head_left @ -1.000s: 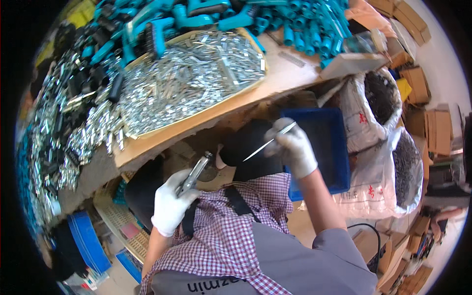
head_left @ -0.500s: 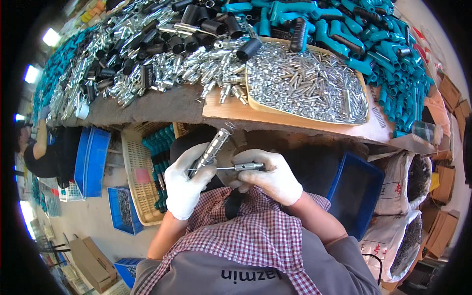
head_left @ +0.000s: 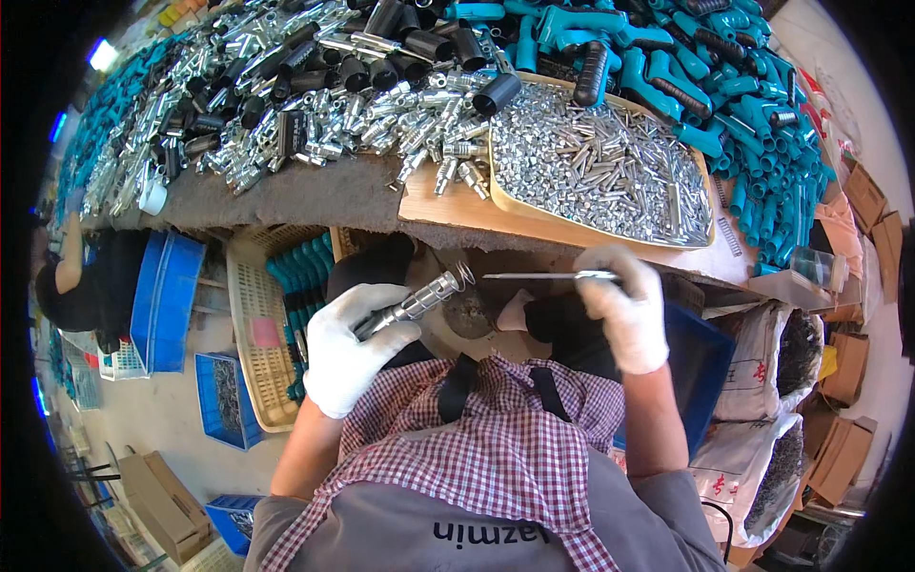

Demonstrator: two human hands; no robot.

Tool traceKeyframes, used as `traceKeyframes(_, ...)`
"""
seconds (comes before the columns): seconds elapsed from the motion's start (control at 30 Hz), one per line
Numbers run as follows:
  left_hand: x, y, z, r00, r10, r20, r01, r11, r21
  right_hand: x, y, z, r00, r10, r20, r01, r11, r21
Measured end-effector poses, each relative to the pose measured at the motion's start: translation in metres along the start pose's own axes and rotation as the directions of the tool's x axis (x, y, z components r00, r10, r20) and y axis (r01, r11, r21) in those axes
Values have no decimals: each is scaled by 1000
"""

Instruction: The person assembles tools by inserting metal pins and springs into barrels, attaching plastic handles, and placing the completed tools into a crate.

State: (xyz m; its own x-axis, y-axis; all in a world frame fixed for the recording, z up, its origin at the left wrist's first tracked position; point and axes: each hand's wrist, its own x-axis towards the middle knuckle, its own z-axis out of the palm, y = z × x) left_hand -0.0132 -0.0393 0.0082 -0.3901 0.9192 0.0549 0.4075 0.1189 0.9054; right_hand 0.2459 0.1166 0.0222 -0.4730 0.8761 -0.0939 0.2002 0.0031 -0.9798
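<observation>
Compared with the earlier frame, the right hand (head_left: 627, 310) stands farther to the right, and its slim metal rod (head_left: 524, 275) no longer reaches across to the left hand (head_left: 351, 348). Right fingers are closed on the rod's thicker end; the thin shaft points left, its tip just beside, apparently clear of, a coil spring (head_left: 465, 276). Left thumb and fingers are clamped around a metal cylinder (head_left: 419, 299), which tilts up and rightward out of that grip, the spring projecting from its far end. Beyond the hands sits a tray (head_left: 548, 215) of small metal parts; left of the left grip, a beige basket (head_left: 272, 372).
</observation>
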Motion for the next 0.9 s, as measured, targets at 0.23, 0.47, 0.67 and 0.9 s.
traceKeyframes(0.23,1,10,8,983,180,34,-183,967,177,1,-24,6,979,-84,186,94,995,-46)
traceKeyframes(0.47,2,20,6,973,122,194,-162,965,207,3,-15,26,957,-49,287,77,993,-88)
traceKeyframes(0.67,2,14,5,958,87,275,-141,973,185,5,-15,17,934,62,353,-12,990,-143)
traceKeyframes(0.9,8,8,4,917,280,284,-312,947,75,2,-15,17,938,69,341,-16,988,-155)
